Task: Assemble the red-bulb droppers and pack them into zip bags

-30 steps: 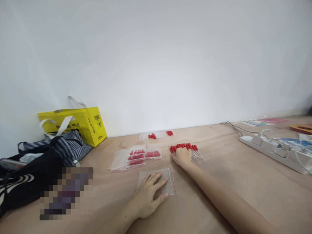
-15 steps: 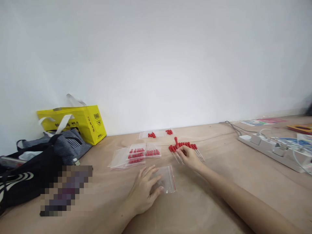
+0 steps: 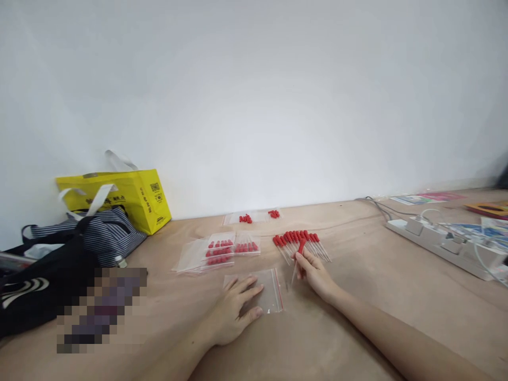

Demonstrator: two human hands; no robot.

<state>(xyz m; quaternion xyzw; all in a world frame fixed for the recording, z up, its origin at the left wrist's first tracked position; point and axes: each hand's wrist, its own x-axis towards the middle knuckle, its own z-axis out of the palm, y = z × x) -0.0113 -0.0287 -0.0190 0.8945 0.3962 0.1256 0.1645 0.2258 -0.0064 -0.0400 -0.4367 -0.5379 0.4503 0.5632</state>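
My right hand (image 3: 315, 275) pinches a dropper (image 3: 301, 246) with a red rubber bulb and a thin clear tube, held tilted with the bulb up and the tube pointing down. Just behind it, a fan of similar droppers (image 3: 296, 236) lies on the table, bulbs away from me. My left hand (image 3: 236, 312) rests flat with fingers spread on a clear zip bag (image 3: 272, 296) whose red-striped seal faces right. No dropper shows inside that bag.
Filled zip bags (image 3: 218, 253) with red bulbs lie left of centre. Two small heaps of red bulbs (image 3: 246, 218) sit on plastic near the wall. A power strip (image 3: 436, 246) with cables stands right; a yellow bag (image 3: 153, 203) and a black bag (image 3: 51, 286) stand left.
My right hand has drawn one dropper out of the fan towards me and tilted it. My left hand stays on the zip bag, its fingers slightly more spread.
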